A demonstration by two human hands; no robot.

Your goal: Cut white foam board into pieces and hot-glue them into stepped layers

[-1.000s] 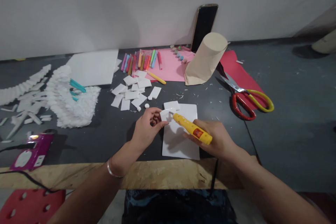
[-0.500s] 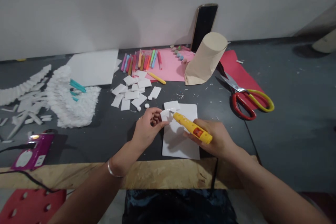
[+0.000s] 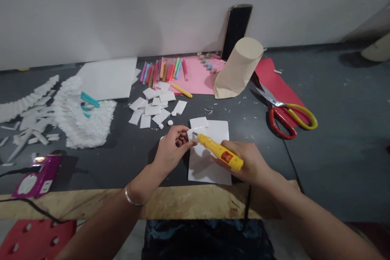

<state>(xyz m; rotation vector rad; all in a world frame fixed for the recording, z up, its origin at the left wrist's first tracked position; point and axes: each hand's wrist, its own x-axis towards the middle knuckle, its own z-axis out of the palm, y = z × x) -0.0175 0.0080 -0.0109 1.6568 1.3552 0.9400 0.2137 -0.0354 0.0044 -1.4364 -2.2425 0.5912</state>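
While left hand (image 3: 171,146) pinches a small white tile (image 3: 191,133) over the white sheet (image 3: 210,172), right hand (image 3: 248,160) has the yellow glue gun (image 3: 217,148) in full grip, nozzle (image 3: 195,133) at tile. I'd hold tile steady, fingertips (image 3: 193,144) clear of nozzle.

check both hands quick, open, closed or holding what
Left hand: closed, pinching a small white piece at one end.
Right hand: closed around a yellow glue gun, nozzle at that piece; contact can't be told.
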